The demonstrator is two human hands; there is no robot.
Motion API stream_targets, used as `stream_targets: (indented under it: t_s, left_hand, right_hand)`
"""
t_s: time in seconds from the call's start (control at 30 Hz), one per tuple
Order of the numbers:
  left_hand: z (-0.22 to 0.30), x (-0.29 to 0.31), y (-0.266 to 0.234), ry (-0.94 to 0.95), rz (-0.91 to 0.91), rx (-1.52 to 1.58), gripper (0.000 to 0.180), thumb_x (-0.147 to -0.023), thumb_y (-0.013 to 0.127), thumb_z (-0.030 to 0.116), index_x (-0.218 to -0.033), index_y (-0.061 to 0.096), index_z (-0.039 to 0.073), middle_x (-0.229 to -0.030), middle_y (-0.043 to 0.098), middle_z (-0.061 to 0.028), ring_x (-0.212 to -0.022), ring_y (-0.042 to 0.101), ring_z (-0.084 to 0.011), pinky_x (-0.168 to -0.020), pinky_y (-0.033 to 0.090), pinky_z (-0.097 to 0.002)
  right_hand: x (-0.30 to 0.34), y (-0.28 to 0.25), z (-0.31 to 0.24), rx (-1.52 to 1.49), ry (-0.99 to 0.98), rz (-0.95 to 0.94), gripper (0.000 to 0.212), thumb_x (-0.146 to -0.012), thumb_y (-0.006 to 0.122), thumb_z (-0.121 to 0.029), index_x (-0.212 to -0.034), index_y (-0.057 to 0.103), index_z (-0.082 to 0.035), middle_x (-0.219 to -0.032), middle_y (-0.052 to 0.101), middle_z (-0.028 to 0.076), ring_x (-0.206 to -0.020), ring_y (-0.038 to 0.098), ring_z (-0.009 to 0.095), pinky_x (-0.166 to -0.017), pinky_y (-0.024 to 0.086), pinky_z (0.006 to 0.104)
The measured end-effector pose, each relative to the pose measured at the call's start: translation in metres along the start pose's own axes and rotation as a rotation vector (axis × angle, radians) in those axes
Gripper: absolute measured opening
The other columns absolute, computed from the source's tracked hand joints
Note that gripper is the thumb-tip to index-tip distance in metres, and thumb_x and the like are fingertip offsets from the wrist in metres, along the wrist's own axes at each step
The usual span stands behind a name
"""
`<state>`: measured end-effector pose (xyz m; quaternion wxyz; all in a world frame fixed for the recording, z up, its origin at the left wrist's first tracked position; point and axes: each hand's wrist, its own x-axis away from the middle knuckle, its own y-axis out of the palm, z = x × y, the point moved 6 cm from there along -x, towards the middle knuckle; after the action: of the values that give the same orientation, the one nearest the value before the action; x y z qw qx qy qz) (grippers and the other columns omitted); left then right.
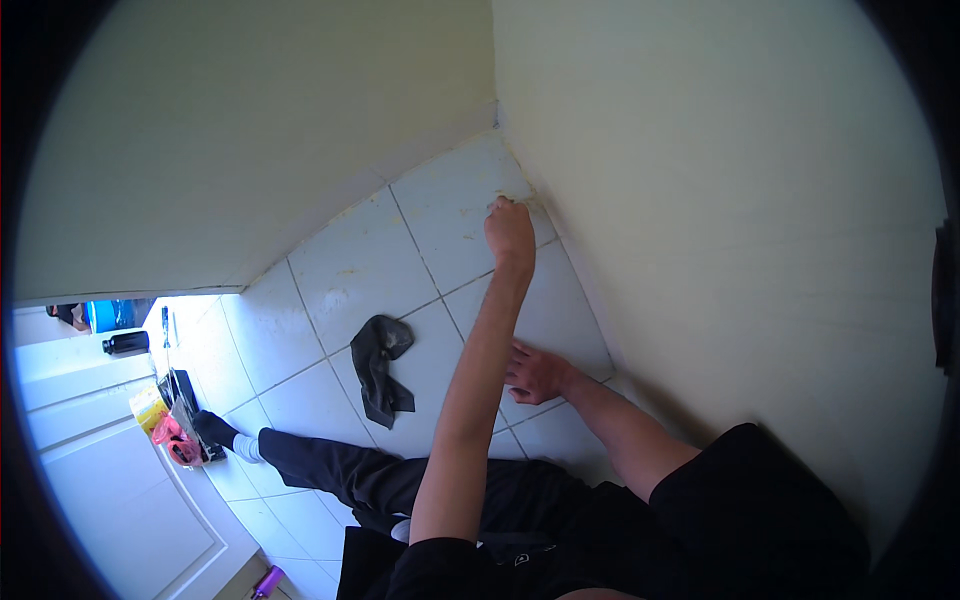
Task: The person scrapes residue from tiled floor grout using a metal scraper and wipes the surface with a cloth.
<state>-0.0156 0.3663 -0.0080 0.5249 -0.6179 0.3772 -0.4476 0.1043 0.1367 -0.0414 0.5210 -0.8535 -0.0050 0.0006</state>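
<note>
My left hand reaches far forward over the tiled floor, close to the corner where two walls meet. Its fingers are curled closed at the tile surface; whatever they hold, if anything, is hidden. Yellowish marks show on the tile around those fingertips. My right hand rests on the floor near the right wall, fingers spread and partly behind my left forearm. A dark, limp piece with a shiny greyish patch lies left of my left forearm; whether it is cloth or plastic I cannot tell.
Pale walls rise at the right and the upper left. My outstretched leg crosses the floor leftward. Beyond stand a white panelled door, a black bottle, a pink item, a yellow pack and a purple item.
</note>
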Motion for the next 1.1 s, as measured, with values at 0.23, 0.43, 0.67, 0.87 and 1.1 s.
stream_targets:
  t_s: [0.23, 0.43, 0.67, 0.87, 1.1]
  left_hand:
    - [-0.005, 0.016, 0.01, 0.054, 0.243, -0.119, 0.024, -0.09, 0.064, 0.01, -0.109, 0.075, 0.002, -0.132, 0.061, -0.0248, -0.074, 0.075, -0.0173, -0.061, 0.06, -0.0239]
    - [0.001, 0.011, 0.013, -0.007, 0.061, -0.067, 0.022, -0.09, 0.063, 0.01, -0.107, 0.074, 0.0, -0.131, 0.061, -0.0229, -0.079, 0.076, -0.0209, -0.067, 0.062, -0.0307]
    - [0.002, -0.008, 0.006, 0.049, 0.015, -0.062, 0.024, -0.091, 0.063, 0.012, -0.109, 0.074, 0.003, -0.133, 0.06, -0.0252, -0.075, 0.075, -0.0168, -0.062, 0.06, -0.0235]
    - [0.003, -0.003, 0.006, 0.028, 0.133, -0.135, 0.023, -0.092, 0.063, 0.012, -0.11, 0.074, 0.004, -0.133, 0.061, -0.0252, -0.08, 0.075, -0.0156, -0.065, 0.06, -0.0248]
    - [0.011, 0.009, 0.008, 0.033, 0.101, -0.097, 0.022, -0.09, 0.063, 0.011, -0.108, 0.075, 0.002, -0.131, 0.062, -0.0236, -0.076, 0.076, -0.0201, -0.064, 0.061, -0.0267]
  right_hand:
    - [-0.001, -0.006, -0.001, -0.034, 0.0, 0.033, 0.063, -0.088, 0.062, -0.038, -0.144, 0.05, -0.012, -0.156, 0.037, 0.014, -0.151, 0.024, 0.033, -0.126, 0.012, 0.052]
    - [0.001, -0.006, 0.0, -0.039, 0.002, 0.071, 0.06, -0.086, 0.063, -0.036, -0.14, 0.053, -0.013, -0.152, 0.042, 0.013, -0.149, 0.027, 0.032, -0.126, 0.013, 0.0521]
    - [0.001, -0.005, 0.0, -0.034, 0.008, 0.045, 0.063, -0.087, 0.063, -0.038, -0.144, 0.05, -0.012, -0.155, 0.038, 0.013, -0.151, 0.024, 0.032, -0.126, 0.012, 0.052]
    - [-0.001, -0.017, -0.003, -0.012, -0.017, 0.186, 0.048, -0.083, 0.064, -0.036, -0.125, 0.062, -0.013, -0.142, 0.052, 0.013, -0.143, 0.037, 0.032, -0.124, 0.018, 0.0518]
    - [0.001, -0.006, 0.0, -0.047, 0.006, 0.028, 0.061, -0.087, 0.062, -0.037, -0.142, 0.052, -0.013, -0.154, 0.04, 0.013, -0.15, 0.026, 0.032, -0.127, 0.011, 0.0517]
